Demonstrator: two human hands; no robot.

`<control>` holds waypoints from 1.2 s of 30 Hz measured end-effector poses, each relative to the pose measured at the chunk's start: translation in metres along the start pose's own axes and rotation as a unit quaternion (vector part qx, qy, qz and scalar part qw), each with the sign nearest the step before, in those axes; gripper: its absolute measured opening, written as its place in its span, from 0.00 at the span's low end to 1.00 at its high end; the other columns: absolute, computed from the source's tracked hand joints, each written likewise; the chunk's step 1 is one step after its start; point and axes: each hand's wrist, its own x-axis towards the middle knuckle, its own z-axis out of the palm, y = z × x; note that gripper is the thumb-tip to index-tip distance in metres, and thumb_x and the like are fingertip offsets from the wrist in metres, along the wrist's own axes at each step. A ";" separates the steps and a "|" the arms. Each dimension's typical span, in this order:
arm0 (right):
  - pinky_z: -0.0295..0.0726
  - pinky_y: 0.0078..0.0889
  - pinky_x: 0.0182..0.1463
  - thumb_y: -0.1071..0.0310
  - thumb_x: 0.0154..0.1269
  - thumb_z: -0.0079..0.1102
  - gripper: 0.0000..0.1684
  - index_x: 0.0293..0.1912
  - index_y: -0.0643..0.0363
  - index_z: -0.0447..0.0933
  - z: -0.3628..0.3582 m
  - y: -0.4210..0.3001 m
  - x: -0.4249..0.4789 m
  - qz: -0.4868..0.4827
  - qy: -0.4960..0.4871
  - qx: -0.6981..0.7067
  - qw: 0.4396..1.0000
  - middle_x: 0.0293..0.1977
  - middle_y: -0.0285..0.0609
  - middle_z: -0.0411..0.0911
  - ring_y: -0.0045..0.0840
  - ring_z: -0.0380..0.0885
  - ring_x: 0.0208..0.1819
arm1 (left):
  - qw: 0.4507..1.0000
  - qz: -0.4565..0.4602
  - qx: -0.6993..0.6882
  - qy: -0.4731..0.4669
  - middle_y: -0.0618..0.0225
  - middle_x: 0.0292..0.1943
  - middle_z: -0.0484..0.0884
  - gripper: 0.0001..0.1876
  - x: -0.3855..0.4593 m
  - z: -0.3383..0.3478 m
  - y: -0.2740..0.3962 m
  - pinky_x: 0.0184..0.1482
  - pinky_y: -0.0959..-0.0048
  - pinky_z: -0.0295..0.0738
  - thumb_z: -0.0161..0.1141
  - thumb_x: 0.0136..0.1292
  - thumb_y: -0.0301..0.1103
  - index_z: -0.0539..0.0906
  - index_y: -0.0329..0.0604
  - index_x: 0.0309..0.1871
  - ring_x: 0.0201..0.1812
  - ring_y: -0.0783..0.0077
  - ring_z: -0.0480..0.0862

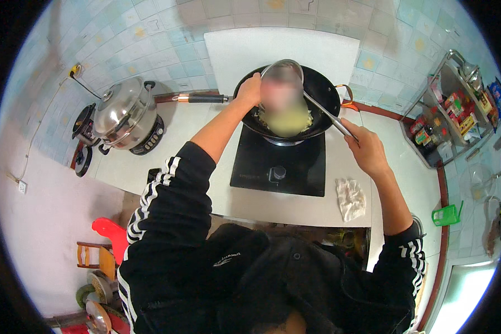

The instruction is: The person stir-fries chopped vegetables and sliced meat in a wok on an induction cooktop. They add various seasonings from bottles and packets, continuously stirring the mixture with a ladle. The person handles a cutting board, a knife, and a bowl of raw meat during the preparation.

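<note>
My left hand (250, 91) grips the side of a round metal bowl (293, 63), which is tilted over a black wok (329, 94). A blur covers much of the bowl and the middle of the wok, so the bowl's contents cannot be told. Pale chopped food (308, 122) shows around the blur's edge in the wok. In my right hand (365, 148) is the metal handle of a long cooking utensil (323, 109). Its head is hidden by the blur. Beneath the wok is a black single-burner gas stove (254, 167) with a front knob (279, 172).
The wok's long handle (204, 98) points left, towards a lidded steel steamer pot (127, 112). A crumpled whitish cloth or plastic bag (351, 200) lies right of the stove. A metal rack (463, 104) with bottles and packets stands at right, near a green plastic holder (446, 216).
</note>
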 end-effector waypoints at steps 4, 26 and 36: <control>0.74 0.39 0.41 0.68 0.64 0.56 0.23 0.60 0.47 0.73 0.001 0.001 -0.003 0.005 -0.010 -0.031 0.999 0.33 0.50 0.77 0.40 0.77 0.35 | 0.996 0.039 0.064 0.042 0.39 0.39 0.81 0.15 0.006 0.010 -0.001 0.48 0.51 0.74 0.55 0.58 0.32 0.72 0.33 0.46 0.44 0.40 0.80; 0.79 0.42 0.38 0.65 0.68 0.51 0.23 0.62 0.48 0.68 0.021 -0.014 -0.008 -0.027 0.027 -0.101 0.994 0.34 0.49 0.77 0.42 0.80 0.34 | 0.995 0.018 -0.094 0.017 0.37 0.35 0.81 0.17 0.016 -0.005 -0.010 0.43 0.57 0.79 0.54 0.60 0.30 0.70 0.24 0.46 0.35 0.45 0.85; 0.80 0.42 0.36 0.66 0.69 0.50 0.22 0.61 0.47 0.68 0.015 -0.016 -0.010 -0.012 -0.015 -0.154 0.988 0.34 0.48 0.76 0.42 0.80 0.32 | 0.986 0.134 0.048 0.090 0.37 0.44 0.79 0.29 0.012 -0.014 -0.007 0.42 0.57 0.79 0.54 0.56 0.25 0.64 0.27 0.63 0.38 0.46 0.84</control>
